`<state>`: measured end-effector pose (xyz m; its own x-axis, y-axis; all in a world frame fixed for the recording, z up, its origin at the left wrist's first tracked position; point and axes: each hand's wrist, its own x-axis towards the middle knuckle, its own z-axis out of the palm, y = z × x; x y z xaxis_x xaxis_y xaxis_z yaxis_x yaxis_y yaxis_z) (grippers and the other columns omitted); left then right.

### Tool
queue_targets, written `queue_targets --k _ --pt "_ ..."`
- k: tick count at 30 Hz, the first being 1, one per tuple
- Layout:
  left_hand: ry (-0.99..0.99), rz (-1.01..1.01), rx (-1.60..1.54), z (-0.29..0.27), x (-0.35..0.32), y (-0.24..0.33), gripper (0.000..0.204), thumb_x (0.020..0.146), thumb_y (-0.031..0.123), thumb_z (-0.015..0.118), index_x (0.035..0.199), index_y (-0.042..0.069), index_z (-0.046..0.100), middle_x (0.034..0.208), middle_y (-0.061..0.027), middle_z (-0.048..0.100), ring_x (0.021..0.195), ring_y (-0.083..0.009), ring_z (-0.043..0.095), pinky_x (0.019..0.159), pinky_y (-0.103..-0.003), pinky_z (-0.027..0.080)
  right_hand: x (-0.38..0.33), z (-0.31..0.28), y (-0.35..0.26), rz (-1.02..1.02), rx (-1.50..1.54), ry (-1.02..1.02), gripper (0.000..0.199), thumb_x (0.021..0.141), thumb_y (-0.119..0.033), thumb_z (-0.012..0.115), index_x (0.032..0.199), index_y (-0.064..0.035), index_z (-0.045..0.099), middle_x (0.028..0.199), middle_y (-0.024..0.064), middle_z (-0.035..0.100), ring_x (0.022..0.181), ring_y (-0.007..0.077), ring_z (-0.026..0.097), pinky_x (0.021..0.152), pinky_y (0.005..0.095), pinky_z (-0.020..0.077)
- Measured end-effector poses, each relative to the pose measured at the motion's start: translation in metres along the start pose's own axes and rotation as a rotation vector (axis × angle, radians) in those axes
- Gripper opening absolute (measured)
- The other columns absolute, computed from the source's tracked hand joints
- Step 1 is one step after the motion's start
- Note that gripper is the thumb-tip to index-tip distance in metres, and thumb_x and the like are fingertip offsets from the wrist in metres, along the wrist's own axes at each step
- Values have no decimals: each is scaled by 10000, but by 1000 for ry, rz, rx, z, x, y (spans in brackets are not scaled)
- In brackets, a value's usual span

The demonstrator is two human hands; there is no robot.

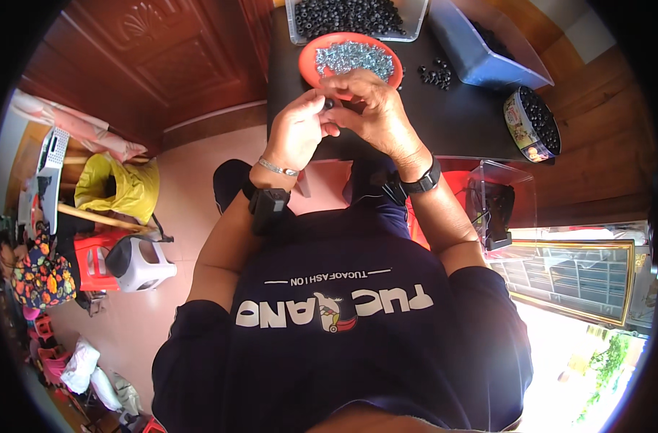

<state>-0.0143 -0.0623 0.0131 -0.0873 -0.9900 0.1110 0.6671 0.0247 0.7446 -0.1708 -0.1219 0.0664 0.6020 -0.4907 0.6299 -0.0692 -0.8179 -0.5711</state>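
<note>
Both of my hands meet just over the near edge of the dark table [444, 119]. My left hand [294, 133] is closed, pinching a small black round piece [329, 104] between thumb and fingers. Right beside it, my right hand [384, 119] curls with its thumb and fingers brought toward the same piece; whether it grips something small is hidden. Just beyond the hands sits a red-orange plate [309, 63] heaped with small shiny silvery pieces [354, 59]. A loose cluster of small black pieces [435, 74] lies on the table to its right.
A clear bin [294, 32] of black pieces stands behind the plate. A blue-grey bin [459, 58] and a round tin [520, 130] of black pieces stand at right. Below the table's right side is a clear plastic box [516, 184]. Stools [138, 267] are on the left.
</note>
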Motion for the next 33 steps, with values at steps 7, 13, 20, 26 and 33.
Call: queue_targets --k 7,13,20,26,33 --pt "-44 5 -202 1 -21 1 246 942 210 448 1058 24 560 994 -60 571 889 -160 563 736 -330 461 -11 13 -12 34 96 57 320 688 -69 781 987 -65 668 1058 62 619 944 164 603 731 284 499" --pt "-95 -4 -224 15 -35 5 261 948 215 424 1087 26 537 1014 -78 575 911 -166 566 740 -322 457 -17 17 -17 -72 132 51 231 732 -33 742 952 -49 672 1035 71 618 906 155 601 719 268 514" --pt "-113 34 -182 8 -43 0 207 947 207 426 1040 56 533 996 -63 583 897 -166 572 734 -316 457 -27 26 -15 106 479 22 245 757 3 717 984 -53 646 1083 70 603 897 130 599 764 267 516" --pt "-47 46 -86 -5 -40 -3 200 943 234 449 1017 74 544 989 -49 583 883 -159 572 727 -316 457 -22 30 -4 131 410 -3 271 725 27 734 954 -59 615 1093 68 604 894 121 597 790 266 502" --pt "35 -10 -91 -5 -27 -2 222 937 236 449 1013 54 551 1025 -52 573 884 -149 560 733 -308 452 -19 36 14 138 365 33 289 694 12 759 922 -63 597 1070 63 616 857 108 587 762 265 501"
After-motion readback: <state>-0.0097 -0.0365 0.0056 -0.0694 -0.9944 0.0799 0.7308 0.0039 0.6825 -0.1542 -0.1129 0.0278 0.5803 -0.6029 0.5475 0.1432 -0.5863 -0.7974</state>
